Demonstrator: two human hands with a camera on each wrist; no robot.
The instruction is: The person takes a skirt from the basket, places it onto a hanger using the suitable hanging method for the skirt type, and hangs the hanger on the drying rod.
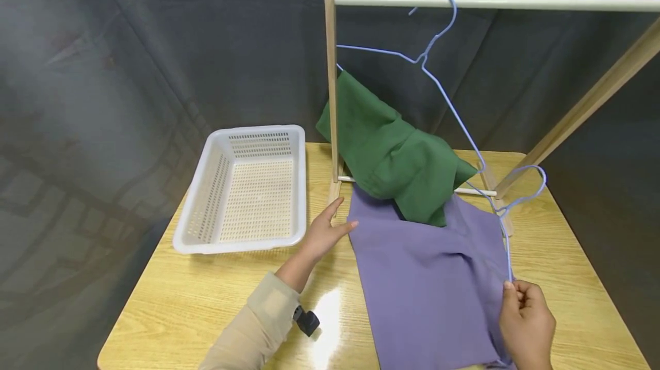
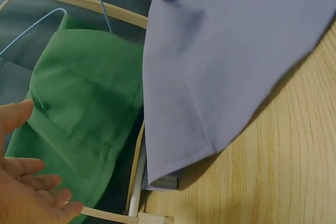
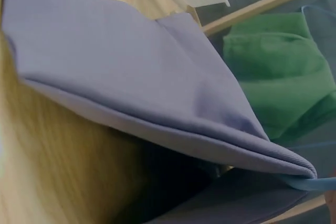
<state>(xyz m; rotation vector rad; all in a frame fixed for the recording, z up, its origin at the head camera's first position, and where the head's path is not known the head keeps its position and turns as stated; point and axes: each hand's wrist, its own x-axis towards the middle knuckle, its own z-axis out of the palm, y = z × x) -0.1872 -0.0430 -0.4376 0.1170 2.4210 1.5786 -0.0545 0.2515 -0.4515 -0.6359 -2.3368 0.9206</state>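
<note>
A purple cloth [image 1: 423,284] spreads over the table, and a blue wire hanger [image 1: 507,244] runs along its right side. With curled fingers, my right hand [image 1: 528,321] pinches that hanger's near end at the cloth's edge. In the right wrist view the purple cloth [image 3: 126,72] drapes over the hanger's blue wire [image 3: 312,183]. Left of the cloth, my left hand [image 1: 327,232] reaches forward with spread fingers, holding nothing. In the left wrist view this hand [image 2: 31,177] overlaps the green cloth [image 2: 84,93].
A wooden rack with a white rail [image 1: 515,2] stands at the back. From it hangs another blue hanger [image 1: 454,109] carrying the green cloth [image 1: 392,152], whose lower part overlaps the purple one. A white perforated basket [image 1: 299,187] sits on the table [image 1: 170,313] at left.
</note>
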